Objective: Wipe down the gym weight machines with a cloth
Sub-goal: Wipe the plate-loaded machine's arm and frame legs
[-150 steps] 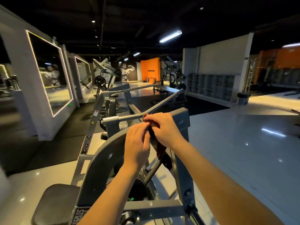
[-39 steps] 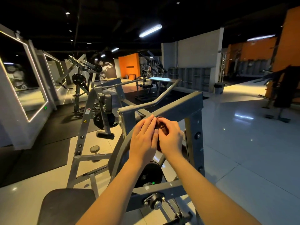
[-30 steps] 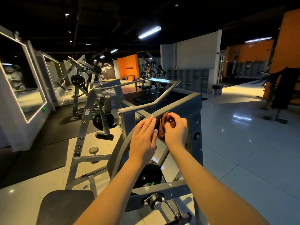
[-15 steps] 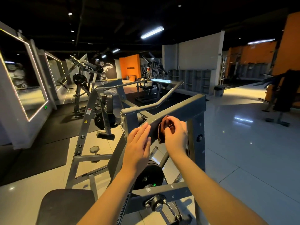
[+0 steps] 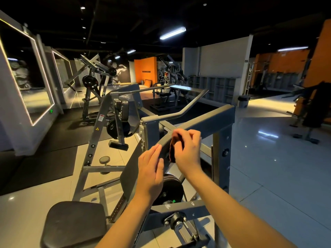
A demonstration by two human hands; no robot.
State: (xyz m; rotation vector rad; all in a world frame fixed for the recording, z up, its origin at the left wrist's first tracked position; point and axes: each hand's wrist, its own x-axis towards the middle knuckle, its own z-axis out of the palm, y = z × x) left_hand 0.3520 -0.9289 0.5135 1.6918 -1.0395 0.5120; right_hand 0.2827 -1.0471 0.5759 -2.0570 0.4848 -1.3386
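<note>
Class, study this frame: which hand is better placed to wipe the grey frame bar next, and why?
Right, probably. The right hand grips the brown cloth close to the grey frame bar; the left hand is open beside it, holding nothing.

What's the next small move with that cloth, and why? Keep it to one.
Probably draw the cloth up along the grey bar toward its far corner. The right hand grips the bunched cloth at the bar's lower stretch, the left hand lies open just beside it, and the bar's length beyond has no hand on it.
</note>
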